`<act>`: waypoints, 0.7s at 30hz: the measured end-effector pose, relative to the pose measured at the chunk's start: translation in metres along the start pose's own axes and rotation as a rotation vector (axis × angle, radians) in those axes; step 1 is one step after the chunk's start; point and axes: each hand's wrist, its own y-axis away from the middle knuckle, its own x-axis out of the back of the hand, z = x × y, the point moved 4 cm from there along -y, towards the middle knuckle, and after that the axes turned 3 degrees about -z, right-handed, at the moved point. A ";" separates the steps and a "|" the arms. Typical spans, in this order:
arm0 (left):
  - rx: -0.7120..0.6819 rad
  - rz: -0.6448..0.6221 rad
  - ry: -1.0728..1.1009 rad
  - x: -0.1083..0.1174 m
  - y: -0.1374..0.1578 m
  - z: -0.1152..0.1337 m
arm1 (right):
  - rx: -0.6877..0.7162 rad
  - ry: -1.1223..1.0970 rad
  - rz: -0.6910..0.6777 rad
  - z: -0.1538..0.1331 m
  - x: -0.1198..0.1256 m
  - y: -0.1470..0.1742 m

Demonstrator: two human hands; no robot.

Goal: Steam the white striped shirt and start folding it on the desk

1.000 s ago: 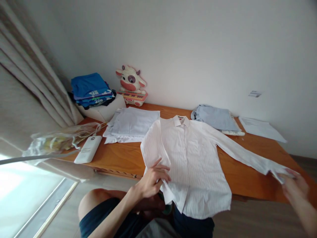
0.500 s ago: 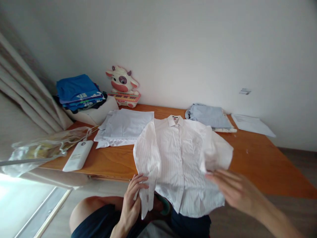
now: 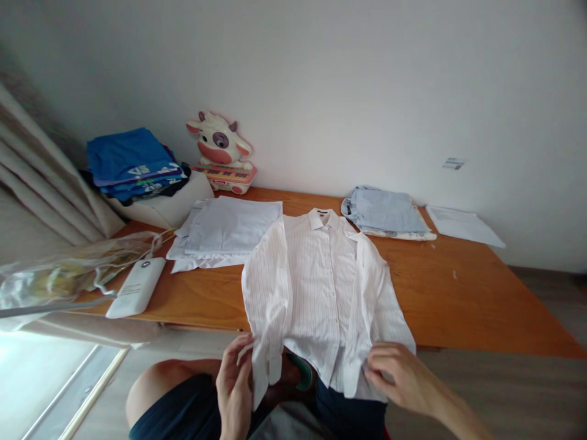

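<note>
A white striped shirt [image 3: 321, 287] lies face up on the wooden table [image 3: 458, 305], collar toward the wall, its hem hanging over the near edge. Both sleeves are folded in along the body. My left hand [image 3: 236, 385] pinches the left sleeve's cuff below the table edge. My right hand [image 3: 403, 379] holds the shirt's lower right part, where the right sleeve ends.
Folded white shirts [image 3: 227, 232] lie to the left, a folded light blue shirt [image 3: 383, 211] and papers [image 3: 463, 225] at the back right. A blue clothes stack [image 3: 131, 162], a cow toy [image 3: 217, 150], a white device [image 3: 135, 287] and a plastic bag [image 3: 68, 272] are at left.
My right hand brought the outstretched right sleeve in from the far right and laid it down along the shirt. My left hand slid down to the left cuff.
</note>
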 end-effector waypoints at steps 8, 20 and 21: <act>-0.092 -0.270 -0.137 -0.040 0.025 0.020 | -0.496 -0.208 0.487 0.151 0.061 -0.032; 0.828 -0.500 0.161 -0.147 0.106 -0.128 | -0.489 -0.554 0.696 0.195 0.074 -0.066; 0.845 -0.449 0.177 -0.139 0.103 -0.131 | -0.493 -0.578 0.735 0.198 0.072 -0.062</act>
